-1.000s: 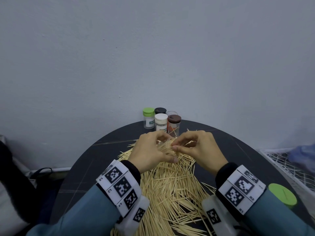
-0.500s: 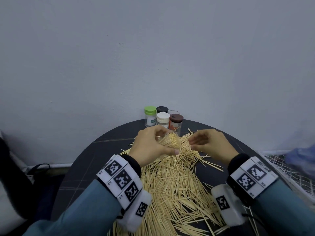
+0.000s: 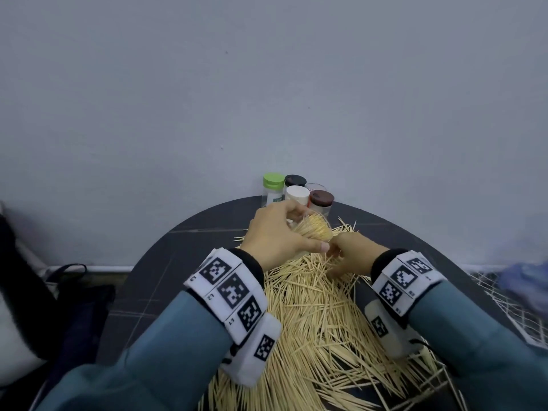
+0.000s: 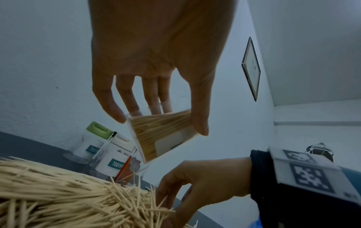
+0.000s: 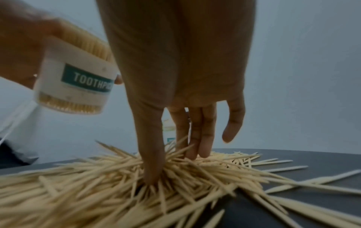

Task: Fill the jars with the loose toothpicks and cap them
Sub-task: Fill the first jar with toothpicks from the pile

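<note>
Left hand [image 3: 275, 235] is gripping the open toothpick jar [image 3: 314, 231], tilted above the bench [image 3: 178, 262]; right hand [image 3: 350, 255] is digging into the loose toothpicks [image 3: 314, 315]. Left wrist view is showing the jar nearly full. Right wrist view alone is showing fingers [image 5: 154, 162] pinching light, stiff, springy sticks, best gathered mid-length.

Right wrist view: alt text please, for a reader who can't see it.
The right hand reaches down with thumb and fingers into a pile of loose toothpicks on a dark table. At upper left, the left hand holds a tilted, uncapped clear jar labelled TOOTHPICKS, packed with toothpicks.
</note>
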Tool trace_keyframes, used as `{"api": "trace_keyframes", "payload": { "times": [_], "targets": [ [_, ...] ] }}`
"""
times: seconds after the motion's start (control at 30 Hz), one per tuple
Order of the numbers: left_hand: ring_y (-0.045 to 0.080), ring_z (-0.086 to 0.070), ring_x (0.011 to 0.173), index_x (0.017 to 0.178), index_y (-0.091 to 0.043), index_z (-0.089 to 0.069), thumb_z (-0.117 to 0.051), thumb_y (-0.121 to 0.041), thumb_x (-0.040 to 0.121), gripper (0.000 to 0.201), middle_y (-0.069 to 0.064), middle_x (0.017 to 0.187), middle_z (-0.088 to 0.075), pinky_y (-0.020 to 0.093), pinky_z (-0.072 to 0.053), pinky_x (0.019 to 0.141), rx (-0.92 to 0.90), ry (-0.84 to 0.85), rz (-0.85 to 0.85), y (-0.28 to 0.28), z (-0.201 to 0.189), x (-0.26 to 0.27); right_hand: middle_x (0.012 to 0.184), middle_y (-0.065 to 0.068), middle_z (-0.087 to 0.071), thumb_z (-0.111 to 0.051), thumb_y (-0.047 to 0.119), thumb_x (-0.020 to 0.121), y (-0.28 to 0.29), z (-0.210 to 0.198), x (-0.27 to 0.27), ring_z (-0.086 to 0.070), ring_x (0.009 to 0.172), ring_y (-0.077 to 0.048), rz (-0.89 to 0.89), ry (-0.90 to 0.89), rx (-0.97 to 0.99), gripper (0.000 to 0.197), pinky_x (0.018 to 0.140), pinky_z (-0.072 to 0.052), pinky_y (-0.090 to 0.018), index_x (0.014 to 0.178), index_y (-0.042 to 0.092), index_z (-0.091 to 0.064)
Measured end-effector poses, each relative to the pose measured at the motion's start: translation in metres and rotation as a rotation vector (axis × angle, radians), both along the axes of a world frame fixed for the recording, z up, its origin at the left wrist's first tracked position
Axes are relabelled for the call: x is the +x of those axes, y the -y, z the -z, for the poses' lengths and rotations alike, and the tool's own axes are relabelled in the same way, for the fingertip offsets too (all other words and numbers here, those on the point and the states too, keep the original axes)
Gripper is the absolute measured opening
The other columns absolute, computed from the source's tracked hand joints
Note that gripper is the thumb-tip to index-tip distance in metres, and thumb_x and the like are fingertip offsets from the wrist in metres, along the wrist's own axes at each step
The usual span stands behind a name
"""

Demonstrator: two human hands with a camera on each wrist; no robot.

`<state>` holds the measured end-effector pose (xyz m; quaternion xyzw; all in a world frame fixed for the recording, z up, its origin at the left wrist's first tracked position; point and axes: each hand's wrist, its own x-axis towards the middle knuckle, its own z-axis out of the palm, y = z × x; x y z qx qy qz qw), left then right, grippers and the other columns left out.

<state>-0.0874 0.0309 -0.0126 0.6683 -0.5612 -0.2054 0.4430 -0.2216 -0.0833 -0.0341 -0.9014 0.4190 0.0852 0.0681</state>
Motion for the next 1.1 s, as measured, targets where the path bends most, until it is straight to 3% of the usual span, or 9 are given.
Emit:
{"api": "trace_keyframes", "payload": {
  "times": [0.17,0.3,0.47,0.67,0.87,1.0,1.1],
  "targets": [
    [0.005,-0.056,0.092,0.110,-0.023,-0.065,-0.089,-0.034,0.057,0.059,-0.011,0.099,-0.062,0.018,-0.041,0.079,0.004,-0.002,0.000,-0.001,0.000,-0.002,0.092,-0.002,-0.053,-0.065,0.031,0.084,-0.008,0.001,0.002,-0.049,0.084,-0.016,-0.001,-0.070,-0.041,0.022,0.067,-0.038,-0.022,0.093,0.014,-0.054],
    [0.006,-0.057,0.093,0.110,-0.023,-0.065,-0.089,-0.034,0.057,0.059,-0.010,0.099,-0.063,0.020,-0.043,0.081,0.007,0.002,-0.001,-0.002,-0.001,-0.002,0.107,-0.004,-0.060,-0.057,0.029,0.088,-0.018,0.001,0.003,-0.057,0.099,-0.021,0.024,-0.107,-0.106,0.030,0.088,-0.045,-0.034,0.112,0.011,-0.056],
    [0.004,-0.055,0.091,0.112,-0.023,-0.064,-0.088,-0.034,0.058,0.060,-0.011,0.099,-0.061,0.019,-0.041,0.079,0.010,0.006,0.001,-0.004,-0.001,-0.002,0.110,-0.007,-0.062,-0.060,0.024,0.087,-0.021,0.003,0.006,-0.062,0.096,-0.022,0.059,-0.060,-0.053,0.033,0.086,-0.053,-0.033,0.115,0.008,-0.057],
    [0.005,-0.055,0.094,0.113,-0.024,-0.064,-0.088,-0.035,0.058,0.061,-0.012,0.099,-0.060,0.019,-0.039,0.080,0.014,0.014,0.001,-0.005,-0.001,-0.004,0.117,-0.012,-0.059,-0.043,0.018,0.096,-0.029,0.002,0.012,-0.058,0.098,-0.023,0.051,-0.165,-0.030,0.034,0.081,-0.047,-0.026,0.126,0.004,-0.050],
    [0.002,-0.053,0.091,0.115,-0.021,-0.063,-0.087,-0.034,0.059,0.062,-0.010,0.102,-0.061,0.016,-0.039,0.075,0.011,-0.012,0.017,-0.007,-0.004,-0.002,0.129,-0.014,-0.053,-0.033,0.013,0.100,-0.034,0.002,0.017,-0.053,0.118,-0.025,0.067,-0.259,0.002,0.038,0.094,-0.044,-0.030,0.136,0.002,-0.038],
    [0.003,-0.052,0.092,0.115,-0.021,-0.063,-0.088,-0.034,0.059,0.063,-0.009,0.105,-0.062,0.016,-0.039,0.076,0.000,-0.016,0.020,-0.007,-0.005,-0.002,0.134,-0.015,-0.050,-0.031,0.009,0.100,-0.035,-0.002,0.013,-0.050,0.122,-0.025,0.087,-0.247,0.019,0.036,0.099,-0.040,-0.029,0.133,-0.002,-0.041],
    [0.006,-0.054,0.095,0.115,-0.021,-0.063,-0.088,-0.034,0.059,0.062,-0.007,0.108,-0.063,0.020,-0.042,0.082,0.003,-0.013,0.015,-0.008,-0.005,-0.003,0.121,-0.014,-0.056,-0.033,0.006,0.100,-0.033,-0.004,0.010,-0.056,0.110,-0.024,0.113,-0.203,0.084,0.029,0.089,-0.045,-0.027,0.126,-0.001,-0.043]
  ]
}}
